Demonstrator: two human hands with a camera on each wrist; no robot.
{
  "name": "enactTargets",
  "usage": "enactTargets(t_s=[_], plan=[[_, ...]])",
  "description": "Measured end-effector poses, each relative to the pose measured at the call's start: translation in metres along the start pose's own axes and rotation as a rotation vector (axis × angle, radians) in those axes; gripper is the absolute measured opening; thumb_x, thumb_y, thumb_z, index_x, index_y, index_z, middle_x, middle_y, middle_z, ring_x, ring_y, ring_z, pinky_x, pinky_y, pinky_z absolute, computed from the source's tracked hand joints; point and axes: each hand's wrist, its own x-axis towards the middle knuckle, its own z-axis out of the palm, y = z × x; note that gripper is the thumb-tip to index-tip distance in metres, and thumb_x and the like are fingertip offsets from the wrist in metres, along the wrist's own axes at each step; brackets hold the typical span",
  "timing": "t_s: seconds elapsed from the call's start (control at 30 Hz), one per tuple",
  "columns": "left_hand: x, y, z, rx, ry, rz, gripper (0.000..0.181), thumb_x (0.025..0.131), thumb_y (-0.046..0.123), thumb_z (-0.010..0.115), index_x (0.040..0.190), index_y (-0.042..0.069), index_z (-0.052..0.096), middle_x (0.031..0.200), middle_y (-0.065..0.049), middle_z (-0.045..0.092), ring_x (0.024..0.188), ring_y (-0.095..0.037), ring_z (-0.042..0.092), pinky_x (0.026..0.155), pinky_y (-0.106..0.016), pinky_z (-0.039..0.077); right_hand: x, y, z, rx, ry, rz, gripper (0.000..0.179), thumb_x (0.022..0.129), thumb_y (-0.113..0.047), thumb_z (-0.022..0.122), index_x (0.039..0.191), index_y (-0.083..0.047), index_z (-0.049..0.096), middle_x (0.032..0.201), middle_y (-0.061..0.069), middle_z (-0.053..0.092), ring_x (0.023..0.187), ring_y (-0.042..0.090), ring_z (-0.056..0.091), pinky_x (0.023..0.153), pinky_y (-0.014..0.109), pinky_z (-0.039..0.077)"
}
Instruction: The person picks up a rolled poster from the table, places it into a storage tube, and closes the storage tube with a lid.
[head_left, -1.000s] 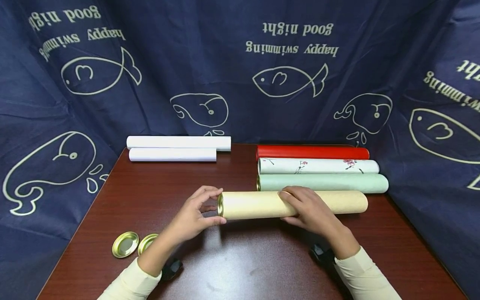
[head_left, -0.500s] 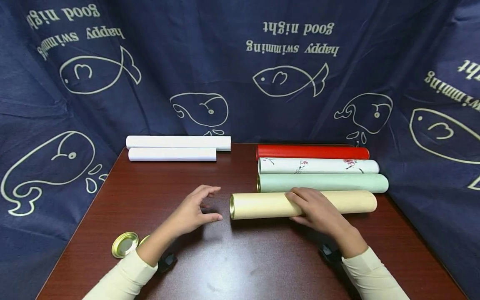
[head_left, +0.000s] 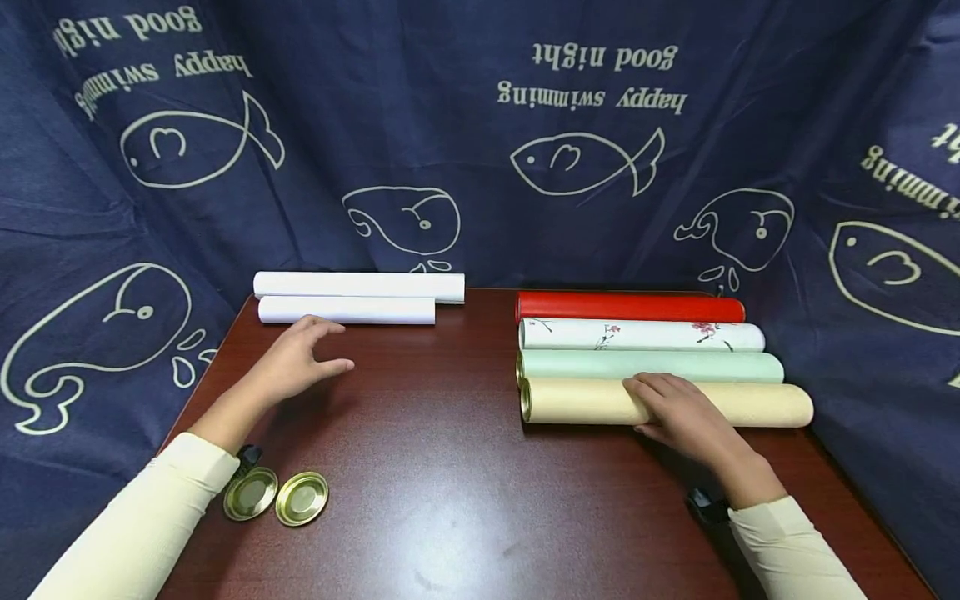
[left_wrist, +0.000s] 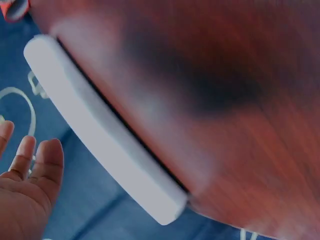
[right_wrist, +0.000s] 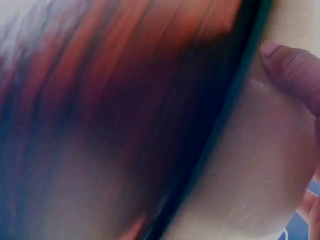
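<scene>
A cream cardboard tube (head_left: 577, 402) with a gold metal rim at its left end lies along the front of the row at the right. My right hand (head_left: 686, 417) grips it from above near its middle; in the right wrist view the thumb (right_wrist: 292, 72) presses against its side. My left hand (head_left: 296, 362) is over the left part of the table with spread fingers and nothing in them. Just beyond it lie two white paper rolls, the shorter roll (head_left: 375, 310) in front of the longer roll (head_left: 360, 283). One white roll (left_wrist: 100, 130) shows in the left wrist view.
Behind the cream tube lie a pale green tube (head_left: 570, 365), a white tube with a blossom print (head_left: 570, 335) and a red tube (head_left: 630, 306). Two gold metal lids (head_left: 302, 498) sit at the front left by my left forearm. A dark blue curtain (head_left: 480, 225) hangs around the table.
My right hand has moved the cream tube right, up against the green tube. My left hand has left the tube's end and gone left and back toward the white rolls.
</scene>
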Motion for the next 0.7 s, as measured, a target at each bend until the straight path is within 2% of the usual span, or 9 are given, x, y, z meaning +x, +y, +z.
enactTargets(t_s=[0.13,0.27,0.47,0.6,0.7], plan=[[0.01,-0.014,-0.014,0.013,-0.029,-0.085,0.059,0.086,0.026,0.079,0.129,-0.008,0.057,0.125,-0.027,0.052,0.118,-0.043,0.05,0.101,-0.058,0.038,0.0,0.005,0.0,-0.002,-0.006,0.006,0.074,0.061,-0.011,0.091,0.126,0.002,0.057,0.114,0.015,0.061,0.107,0.037,0.057,0.093,0.053,0.044],[0.023,-0.028,-0.019,0.029,-0.051,-0.15,0.06,0.089,0.028,0.075,0.131,-0.009,0.055,0.129,-0.03,0.048,0.121,-0.047,0.047,0.103,-0.06,0.035,0.002,0.009,0.001,-0.003,-0.004,0.007,0.074,0.061,-0.01,0.091,0.126,0.002,0.057,0.115,0.015,0.061,0.107,0.037,0.057,0.093,0.053,0.043],[0.043,-0.044,-0.012,0.079,-0.043,-0.157,0.06,0.09,0.027,0.073,0.131,-0.012,0.052,0.131,-0.035,0.045,0.125,-0.052,0.04,0.106,-0.06,0.03,0.009,0.018,0.007,-0.005,-0.027,0.032,0.074,0.063,-0.008,0.09,0.128,0.002,0.056,0.116,0.015,0.061,0.108,0.037,0.056,0.093,0.054,0.043],[0.05,-0.047,-0.006,0.107,-0.06,-0.185,0.062,0.091,0.026,0.071,0.135,-0.011,0.049,0.132,-0.036,0.042,0.124,-0.054,0.037,0.105,-0.062,0.03,0.017,0.025,0.01,-0.007,-0.035,0.042,0.074,0.062,-0.006,0.09,0.127,0.002,0.056,0.117,0.015,0.062,0.109,0.037,0.057,0.093,0.055,0.044],[0.05,-0.048,-0.003,0.129,-0.061,-0.212,0.064,0.091,0.027,0.071,0.138,-0.009,0.047,0.133,-0.034,0.04,0.125,-0.054,0.035,0.105,-0.062,0.03,0.024,0.029,0.014,-0.002,-0.04,0.04,0.073,0.061,-0.004,0.09,0.126,0.002,0.057,0.118,0.015,0.062,0.109,0.037,0.057,0.093,0.055,0.044]])
